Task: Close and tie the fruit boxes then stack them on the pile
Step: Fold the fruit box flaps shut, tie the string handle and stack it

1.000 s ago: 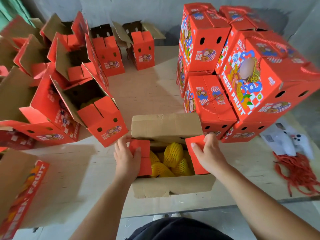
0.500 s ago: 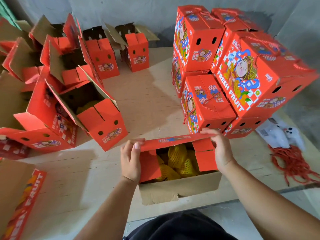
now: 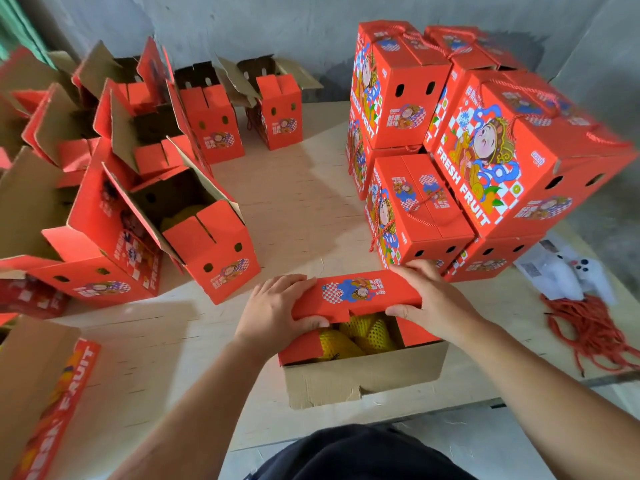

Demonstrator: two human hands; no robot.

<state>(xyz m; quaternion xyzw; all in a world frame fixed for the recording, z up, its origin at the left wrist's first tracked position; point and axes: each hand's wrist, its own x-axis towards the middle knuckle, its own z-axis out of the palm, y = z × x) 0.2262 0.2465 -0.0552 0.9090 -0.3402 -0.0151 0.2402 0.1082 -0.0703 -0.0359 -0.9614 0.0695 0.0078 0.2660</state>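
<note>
Hands fold a fruit box (image 3: 363,375) shut — left hand (image 3: 273,313) and right hand (image 3: 433,303) each gripping the red top flap (image 3: 356,296), thumbs tucked beneath, just before the tied pile (image 3: 467,150).

"FRESH FRUIT" lettering on the red boxes
White capitals reading "FRESH FRUIT" run along the side of the large tilted box (image 3: 512,157) on the pile, and again down the upper stacked box (image 3: 391,84); a flattened carton (image 3: 52,403) at lower left shows "FRUIT" in white, the word before it too blurred to read; smaller badge prints on the other boxes are illegible
</note>
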